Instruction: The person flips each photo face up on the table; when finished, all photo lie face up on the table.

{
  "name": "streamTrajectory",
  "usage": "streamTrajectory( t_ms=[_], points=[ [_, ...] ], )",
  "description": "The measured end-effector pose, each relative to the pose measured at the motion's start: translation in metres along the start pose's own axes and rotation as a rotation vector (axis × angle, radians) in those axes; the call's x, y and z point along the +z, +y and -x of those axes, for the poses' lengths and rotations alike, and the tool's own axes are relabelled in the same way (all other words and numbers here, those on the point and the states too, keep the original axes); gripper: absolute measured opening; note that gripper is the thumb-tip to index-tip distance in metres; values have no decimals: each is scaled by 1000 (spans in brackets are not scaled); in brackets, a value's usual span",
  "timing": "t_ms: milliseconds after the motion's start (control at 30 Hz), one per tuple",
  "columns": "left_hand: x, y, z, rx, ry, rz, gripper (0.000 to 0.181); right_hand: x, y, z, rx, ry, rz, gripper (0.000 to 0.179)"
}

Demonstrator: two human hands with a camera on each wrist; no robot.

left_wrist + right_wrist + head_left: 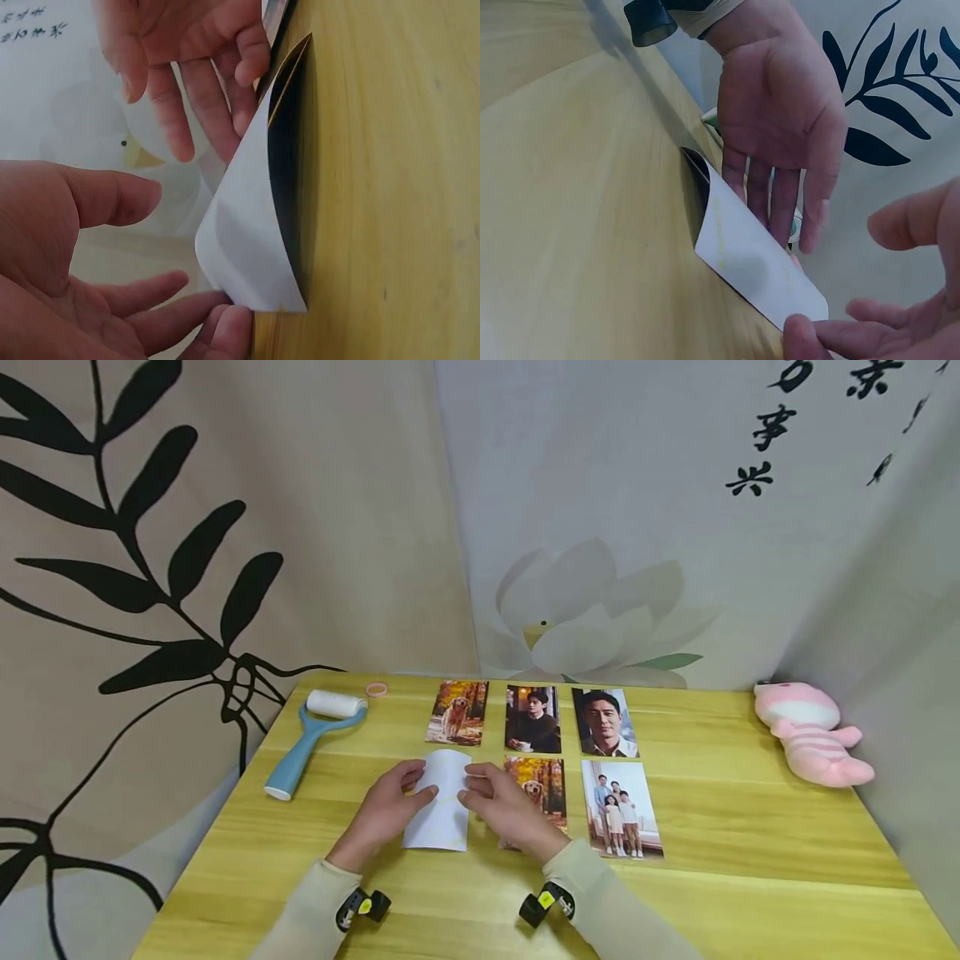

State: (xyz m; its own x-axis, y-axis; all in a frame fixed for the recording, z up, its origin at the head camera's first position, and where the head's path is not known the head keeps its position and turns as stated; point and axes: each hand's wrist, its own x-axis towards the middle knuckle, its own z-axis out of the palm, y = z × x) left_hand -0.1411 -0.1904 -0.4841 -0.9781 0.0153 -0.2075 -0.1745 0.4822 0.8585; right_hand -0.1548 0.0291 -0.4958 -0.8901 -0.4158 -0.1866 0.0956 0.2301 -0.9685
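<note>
A photo card [441, 810] lies face down in front of me, its white back bowed upward. In the left wrist view its dark printed underside shows beneath the raised edge. My left hand [386, 810] touches the card's left edge with its fingers, the thumb held apart from them. At the opposite edge is my right hand [513, 810], its fingers loosely extended against the card. The right hand partly covers an autumn dog photo [553, 785]. A family photo [621, 810] lies face up to its right.
Behind are another dog photo [457, 712], a photo of a seated person [532, 720] and a portrait photo [604, 722]. A blue lint roller [307, 747] and a small pink ring [377, 690] lie at left. A pink plush toy [813, 735] lies by the right wall.
</note>
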Motion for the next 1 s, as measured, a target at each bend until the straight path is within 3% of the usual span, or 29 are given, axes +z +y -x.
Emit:
streamTrajectory(
  t_ms=[233,500,633,800,1000],
  points=[
    [2,2,3,6,18,-8,63,2,-5,0,-43,43,2,52],
    [4,5,5,10,32,-42,51,7,-5,-6,-120,112,-124,45],
    [5,8,7,37,38,-76,46,9,-6,-11,-103,147,-165,52],
    [7,13,8,52,34,-108,44,9,-5,-17,-72,134,-268,51],
    [7,20,11,80,11,-18,43,9,-6,-19,-55,90,-407,39]
  ],
)
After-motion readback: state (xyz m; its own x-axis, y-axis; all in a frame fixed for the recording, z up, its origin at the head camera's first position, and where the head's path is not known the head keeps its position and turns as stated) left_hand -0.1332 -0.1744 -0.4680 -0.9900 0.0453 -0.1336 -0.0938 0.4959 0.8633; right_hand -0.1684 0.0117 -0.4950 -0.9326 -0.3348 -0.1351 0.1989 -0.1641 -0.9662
